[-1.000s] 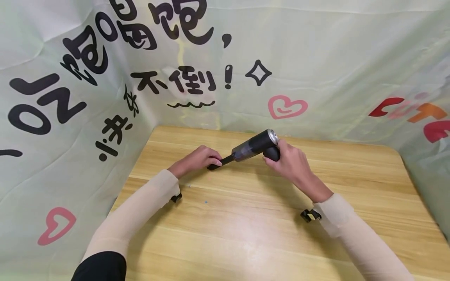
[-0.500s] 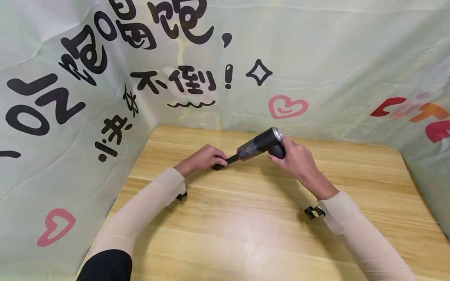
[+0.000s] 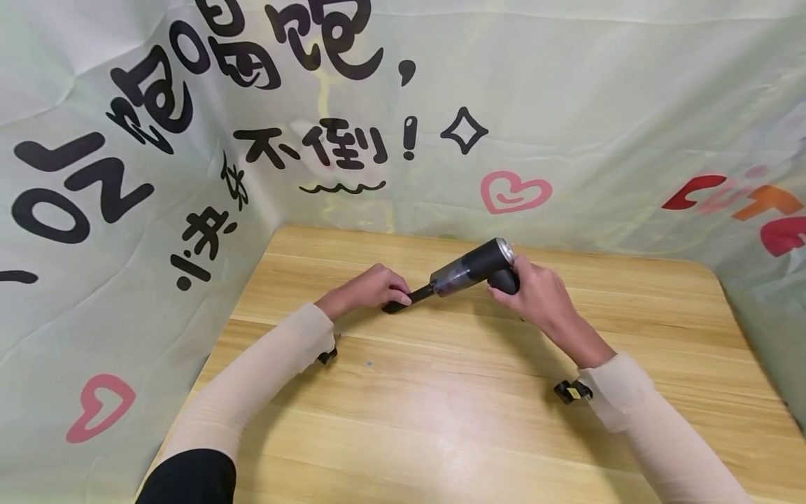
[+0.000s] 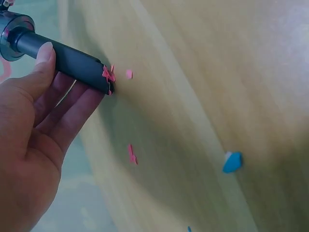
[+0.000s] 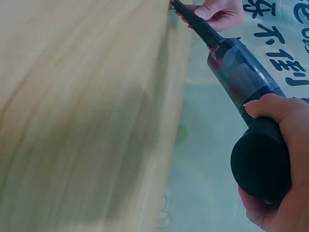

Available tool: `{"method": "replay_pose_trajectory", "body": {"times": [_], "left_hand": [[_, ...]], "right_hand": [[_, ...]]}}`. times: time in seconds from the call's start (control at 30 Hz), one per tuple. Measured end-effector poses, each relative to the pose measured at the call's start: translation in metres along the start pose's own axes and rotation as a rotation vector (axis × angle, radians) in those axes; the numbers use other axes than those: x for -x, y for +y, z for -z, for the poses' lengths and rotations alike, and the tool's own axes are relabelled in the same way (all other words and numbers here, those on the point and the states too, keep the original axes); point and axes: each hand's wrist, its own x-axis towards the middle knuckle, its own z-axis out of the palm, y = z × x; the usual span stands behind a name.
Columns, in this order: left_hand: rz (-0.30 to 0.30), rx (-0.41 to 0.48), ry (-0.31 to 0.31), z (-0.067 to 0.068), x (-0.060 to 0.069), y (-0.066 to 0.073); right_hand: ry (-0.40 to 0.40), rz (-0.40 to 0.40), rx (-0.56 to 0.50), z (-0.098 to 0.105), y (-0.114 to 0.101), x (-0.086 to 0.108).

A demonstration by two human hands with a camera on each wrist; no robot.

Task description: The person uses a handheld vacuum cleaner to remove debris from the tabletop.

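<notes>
A black handheld vacuum cleaner (image 3: 469, 269) with a clear dust cup (image 5: 239, 70) is held slantwise over the table. My right hand (image 3: 535, 290) grips its handle, fingers wrapped round it in the right wrist view. With thumb and fingers my left hand (image 3: 371, 290) pinches the narrow black nozzle (image 4: 77, 65). Pink scraps (image 4: 108, 75) cling at the nozzle's mouth. Near it on the wood lie a small pink bit (image 4: 129, 74), another pink shred (image 4: 132, 154) and a blue scrap (image 4: 232, 162). Some pinkish matter shows inside the dust cup.
The wooden table (image 3: 441, 420) spreads in front of me. Fabric walls (image 3: 598, 105) with black lettering and hearts enclose its back and sides. A tiny blue speck (image 3: 369, 363) lies nearer to me on the wood.
Both hands have shifted a little to the right together with the vacuum cleaner. In the last half second its rear end has dipped slightly. Both grips look the same.
</notes>
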Motion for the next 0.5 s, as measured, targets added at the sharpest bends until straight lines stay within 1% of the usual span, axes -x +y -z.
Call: {"method": "replay_pose_trajectory", "body": {"times": [0.13,0.3,0.37,0.5], "left_hand": [[-0.004,-0.018,-0.028,-0.003,0.003,0.004],[-0.008,-0.027,-0.039,-0.005,0.006,0.005],[-0.002,-0.033,-0.045,-0.005,0.009,0.005],[0.000,-0.051,-0.060,-0.004,0.014,0.006]], "right_hand": [[-0.032,-0.035,-0.027,-0.001,0.002,0.006],[-0.060,-0.069,-0.062,-0.003,0.003,0.010],[-0.068,-0.077,-0.071,-0.004,0.002,0.011],[-0.059,-0.068,-0.071,-0.009,-0.001,0.014]]}}
